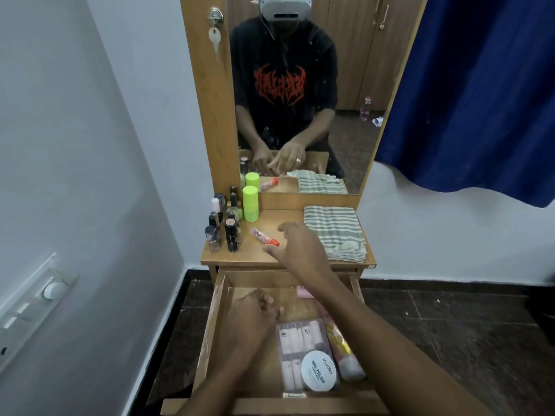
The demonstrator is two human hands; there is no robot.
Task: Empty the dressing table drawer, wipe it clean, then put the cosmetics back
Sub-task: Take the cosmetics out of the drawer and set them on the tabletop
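Note:
The wooden drawer (213,319) is pulled out below the dressing table top (240,255). In its right half lie a clear case of pale tubes (295,343), a round white nail polish remover tub (319,370), a pink and yellow tube (339,345) and a small pink item (302,291). My left hand (253,313) hovers in the drawer's left half, fingers curled, holding nothing that I can see. My right hand (300,247) reaches over the table top with fingers spread, just right of a small red-capped tube (264,236) lying flat.
Several nail polish bottles (223,223) and a lime green container (250,203) stand at the table's back left. A folded striped cloth (335,232) lies at the right. A mirror (300,94) rises behind. White wall to the left, blue curtain (474,94) to the right.

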